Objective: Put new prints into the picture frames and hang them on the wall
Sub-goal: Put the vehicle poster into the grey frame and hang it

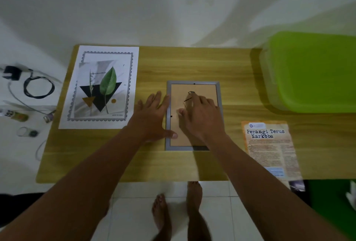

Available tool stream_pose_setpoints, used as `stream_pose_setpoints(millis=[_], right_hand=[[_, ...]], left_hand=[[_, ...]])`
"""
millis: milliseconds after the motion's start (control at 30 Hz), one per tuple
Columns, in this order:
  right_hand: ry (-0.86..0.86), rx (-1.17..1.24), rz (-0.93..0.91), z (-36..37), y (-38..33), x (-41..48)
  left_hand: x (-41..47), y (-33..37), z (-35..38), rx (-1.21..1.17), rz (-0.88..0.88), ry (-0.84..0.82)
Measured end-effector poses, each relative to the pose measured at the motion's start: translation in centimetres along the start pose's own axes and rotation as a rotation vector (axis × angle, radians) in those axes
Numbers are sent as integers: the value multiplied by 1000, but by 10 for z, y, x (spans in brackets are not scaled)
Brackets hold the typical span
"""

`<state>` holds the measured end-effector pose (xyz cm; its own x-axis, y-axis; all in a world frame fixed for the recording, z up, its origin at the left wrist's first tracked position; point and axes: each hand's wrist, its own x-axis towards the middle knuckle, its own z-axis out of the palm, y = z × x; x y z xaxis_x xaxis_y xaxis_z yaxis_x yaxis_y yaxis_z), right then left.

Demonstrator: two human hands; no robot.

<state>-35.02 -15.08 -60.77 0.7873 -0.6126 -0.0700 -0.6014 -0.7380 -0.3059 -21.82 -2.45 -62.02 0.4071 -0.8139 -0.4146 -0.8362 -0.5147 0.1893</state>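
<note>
Face down near the middle of the desk: a grey picture frame, tan backing board uppermost, small hanger loop near its far edge; left hand flat, fingers straight and spread on the desk just beside the frame's left rail, thumb across that rail onto the board; right hand on the backing board, thumb stretched leftward, fingers bent with tips at the hanger loop, blurred, so cannot tell whether pinching it or only touching; at the far left corner, a leaf print, flat, well apart from the frame; at the near right, a text leaflet, overhanging the near edge; at the far right corner, a green plastic box; beyond the left edge, a coiled black cable and a charger on a white surface; below the near edge, bare feet on pale tiles.
</note>
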Motion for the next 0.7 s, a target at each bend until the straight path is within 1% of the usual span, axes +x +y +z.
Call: stream_pose_setpoints(millis=[133, 267, 367, 467, 700], right_hand=[[-67, -10, -36, -12, 20, 24], [-189, -15, -120, -20, 38, 47], [-248, -45, -174, -26, 45, 62], [-248, -82, -213, -26, 52, 66], [-214, -58, -229, -24, 55, 68]], left_hand=[[8, 1, -3, 6, 13, -45], [9, 1, -1, -6, 17, -66], [12, -1, 1, -3, 19, -76], [12, -4, 2, -30, 22, -84], [10, -5, 2, -46, 22, -71]])
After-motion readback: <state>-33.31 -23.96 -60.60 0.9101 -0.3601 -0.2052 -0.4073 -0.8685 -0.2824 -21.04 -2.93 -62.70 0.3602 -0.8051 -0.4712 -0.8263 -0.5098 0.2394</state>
